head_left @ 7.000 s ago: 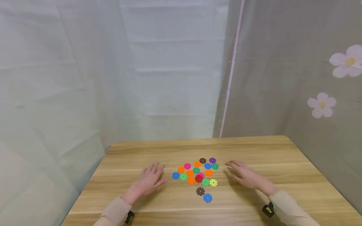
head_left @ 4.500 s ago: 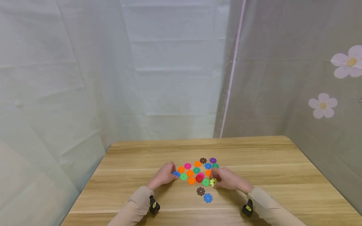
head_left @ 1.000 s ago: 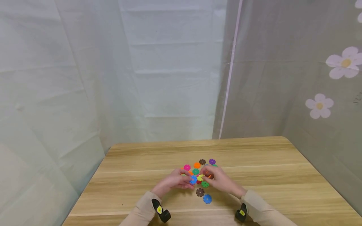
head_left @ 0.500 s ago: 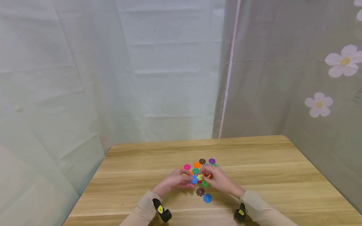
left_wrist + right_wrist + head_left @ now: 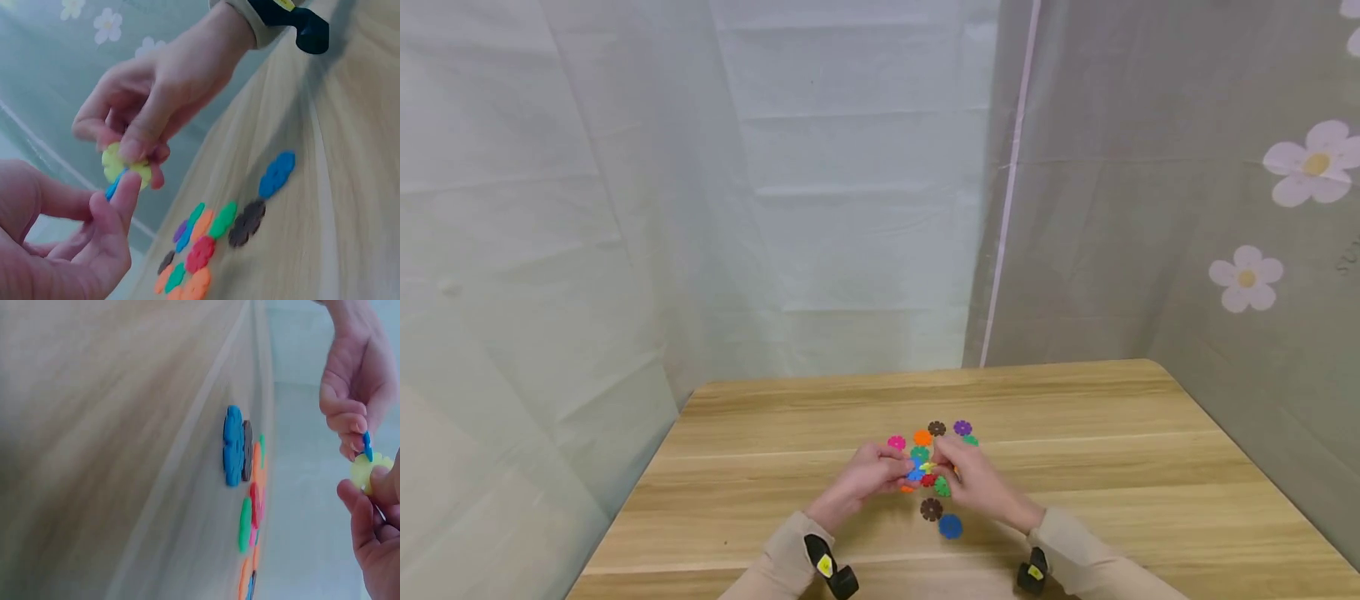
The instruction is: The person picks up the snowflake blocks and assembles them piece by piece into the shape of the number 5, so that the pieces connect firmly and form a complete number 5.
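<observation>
My left hand (image 5: 865,479) pinches a blue notched plastic disc (image 5: 367,447) between thumb and fingers. In my right hand (image 5: 977,479) is a yellow notched disc (image 5: 112,161), gripped by thumb and fingertips. Both discs are held above the table, and their edges meet. In the left wrist view the yellow disc shows its face while the blue one is nearly edge-on, so they stand crosswise. How deeply the notches engage is hidden by fingers. Beneath the hands lie a red disc (image 5: 928,481) and a green disc (image 5: 942,486).
Several loose discs lie on the wooden table (image 5: 760,517). A brown disc (image 5: 931,509) and another blue disc (image 5: 951,527) are nearest; a purple disc (image 5: 962,427) and a pink disc (image 5: 897,442) lie farther back. Pale curtains (image 5: 865,208) hang behind the table.
Both hands, at first flat above the table, picked up the blue and yellow discs and brought them together in the middle. Over the last half second the yellow disc turned more edge-on.
</observation>
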A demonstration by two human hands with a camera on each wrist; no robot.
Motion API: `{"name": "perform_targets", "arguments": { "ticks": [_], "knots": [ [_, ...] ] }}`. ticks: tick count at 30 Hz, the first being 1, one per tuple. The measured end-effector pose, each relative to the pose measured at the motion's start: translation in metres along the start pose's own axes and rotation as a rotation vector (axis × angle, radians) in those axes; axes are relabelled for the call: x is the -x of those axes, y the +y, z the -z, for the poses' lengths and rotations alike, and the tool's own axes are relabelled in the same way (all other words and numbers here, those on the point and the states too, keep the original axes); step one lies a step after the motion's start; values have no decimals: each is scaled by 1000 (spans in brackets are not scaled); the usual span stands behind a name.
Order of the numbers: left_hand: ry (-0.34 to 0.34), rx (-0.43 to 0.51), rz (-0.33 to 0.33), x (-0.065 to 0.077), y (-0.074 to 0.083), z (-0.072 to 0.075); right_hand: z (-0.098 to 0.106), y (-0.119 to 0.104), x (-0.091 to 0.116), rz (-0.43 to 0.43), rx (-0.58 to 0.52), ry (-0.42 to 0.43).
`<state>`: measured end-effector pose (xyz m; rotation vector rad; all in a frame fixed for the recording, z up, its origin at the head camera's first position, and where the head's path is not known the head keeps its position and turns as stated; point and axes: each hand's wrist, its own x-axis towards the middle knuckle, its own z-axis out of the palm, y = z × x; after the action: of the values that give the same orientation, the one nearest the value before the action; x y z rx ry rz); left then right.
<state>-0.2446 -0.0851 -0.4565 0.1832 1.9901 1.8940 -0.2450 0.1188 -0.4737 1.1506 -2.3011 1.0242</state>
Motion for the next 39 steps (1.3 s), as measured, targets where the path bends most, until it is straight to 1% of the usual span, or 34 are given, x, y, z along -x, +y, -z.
{"name": "perform_targets", "arguments": {
  "ticks": [2, 4, 8, 13, 18, 21, 26, 33, 39],
  "knots": [
    [20, -13, -2, 1, 1, -3, -2, -2, 0, 5, 26, 10],
    [23, -12, 1, 2, 0, -4, -2, -4, 0, -4, 29, 12],
    [9, 24, 10, 3, -4, -2, -2, -5, 0, -39, -27, -2],
    [-11, 75, 10, 1, -4, 2, 2, -3, -1, -99, -122, -52],
    [-21, 79, 22, -1, -5, 5, 4, 1, -1, -159, -137, -121],
    [-24, 72, 25, 0, -6, 5, 4, 3, 1, -183, -149, -140],
    [-23, 69, 24, 1, -6, 6, 3, 8, 2, -202, -151, -133],
    [-32, 73, 8, -1, -6, 9, 3, 11, 1, -204, -165, -122],
    [-31, 72, 4, -1, -9, 14, 6, 12, 2, -244, -173, -156]
  ]
}}
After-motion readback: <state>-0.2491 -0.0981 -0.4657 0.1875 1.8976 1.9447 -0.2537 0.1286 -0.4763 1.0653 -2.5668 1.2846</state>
